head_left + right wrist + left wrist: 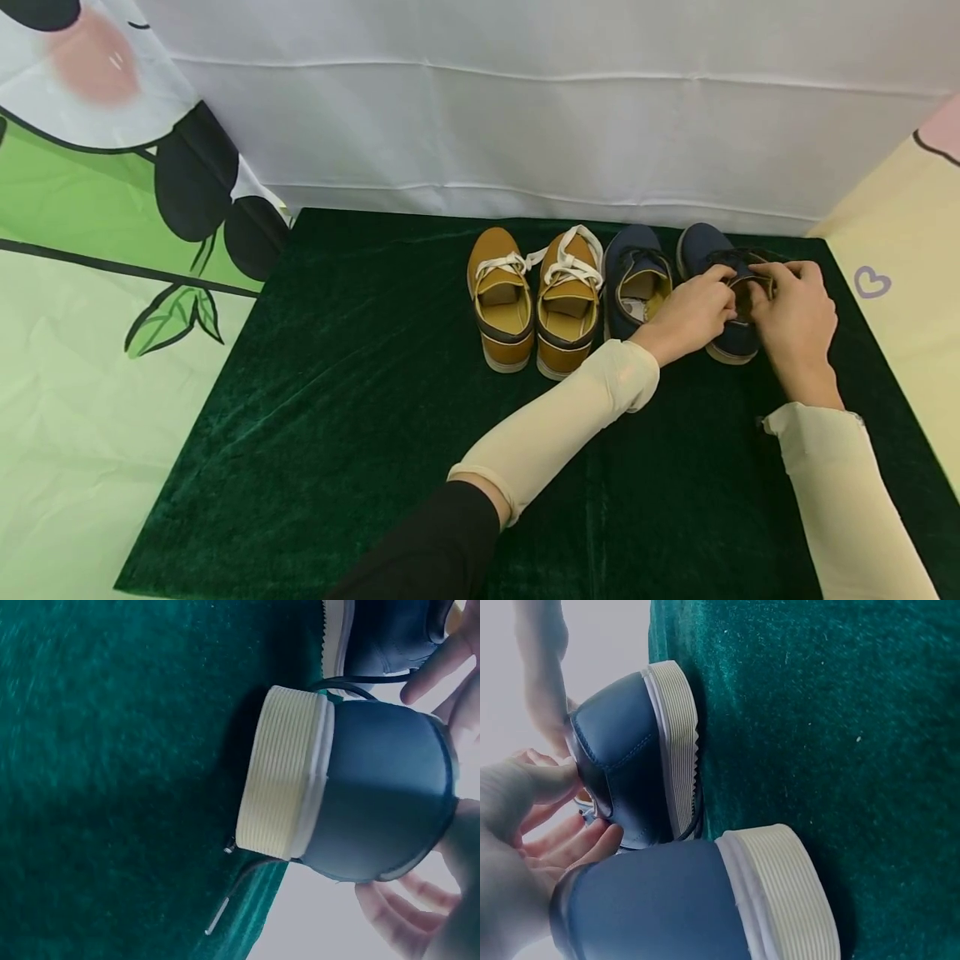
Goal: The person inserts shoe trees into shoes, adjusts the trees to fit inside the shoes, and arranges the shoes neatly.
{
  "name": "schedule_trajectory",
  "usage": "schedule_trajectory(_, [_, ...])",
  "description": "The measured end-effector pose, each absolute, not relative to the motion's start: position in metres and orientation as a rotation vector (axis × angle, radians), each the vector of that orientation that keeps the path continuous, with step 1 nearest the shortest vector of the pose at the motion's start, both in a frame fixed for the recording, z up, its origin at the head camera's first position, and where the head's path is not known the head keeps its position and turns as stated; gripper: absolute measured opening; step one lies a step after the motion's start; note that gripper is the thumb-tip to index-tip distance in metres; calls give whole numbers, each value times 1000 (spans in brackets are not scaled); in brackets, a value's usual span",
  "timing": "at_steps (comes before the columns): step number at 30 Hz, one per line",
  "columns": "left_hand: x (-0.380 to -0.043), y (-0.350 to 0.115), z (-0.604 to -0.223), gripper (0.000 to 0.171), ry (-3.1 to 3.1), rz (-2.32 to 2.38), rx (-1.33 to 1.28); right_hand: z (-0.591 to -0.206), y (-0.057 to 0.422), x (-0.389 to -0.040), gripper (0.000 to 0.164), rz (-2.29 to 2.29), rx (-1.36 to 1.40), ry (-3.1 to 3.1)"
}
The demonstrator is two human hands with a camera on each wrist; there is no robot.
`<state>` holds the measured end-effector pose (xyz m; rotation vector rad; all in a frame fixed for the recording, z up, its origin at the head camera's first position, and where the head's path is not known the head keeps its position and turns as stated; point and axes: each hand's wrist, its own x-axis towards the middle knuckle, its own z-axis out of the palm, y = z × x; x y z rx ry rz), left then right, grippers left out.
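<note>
A navy shoe (699,246) with dark laces and a pale sole stands at the right end of a row, toe toward the wall. My left hand (693,312) pinches the left side of its opening, near the tongue. On the other side my right hand (798,321) grips the rim, thumb at the opening and fingers outside. The matching navy shoe (632,250) stands just left, partly behind my left hand. From behind, the right wrist view shows the gripped shoe's heel (390,780) and a loose lace end (219,915) on the cloth. My hands hide much of its lacing.
Two tan shoes with white laces, a left one (495,250) and a right one (567,333), stand beside the navy pair. All rest on a dark green velvet cloth (337,417). A white fabric wall (525,125) rises behind; printed panels flank both sides.
</note>
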<state>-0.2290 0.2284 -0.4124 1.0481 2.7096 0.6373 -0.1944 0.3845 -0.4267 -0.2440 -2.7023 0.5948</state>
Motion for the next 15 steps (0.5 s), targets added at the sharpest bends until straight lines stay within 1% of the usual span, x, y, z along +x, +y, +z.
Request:
schedule_trajectory(7, [-229, 227, -415, 24, 2728, 605, 1096, -430, 384, -195, 37, 622, -287, -2666])
schedule_trajectory(13, [-220, 207, -406, 31, 2704, 653, 1225, -428, 388, -179, 48, 664, -310, -2741])
schedule_trajectory(15, [-216, 195, -398, 31, 2695, 691, 1274, -428, 387, -172, 48, 669, -306, -2739])
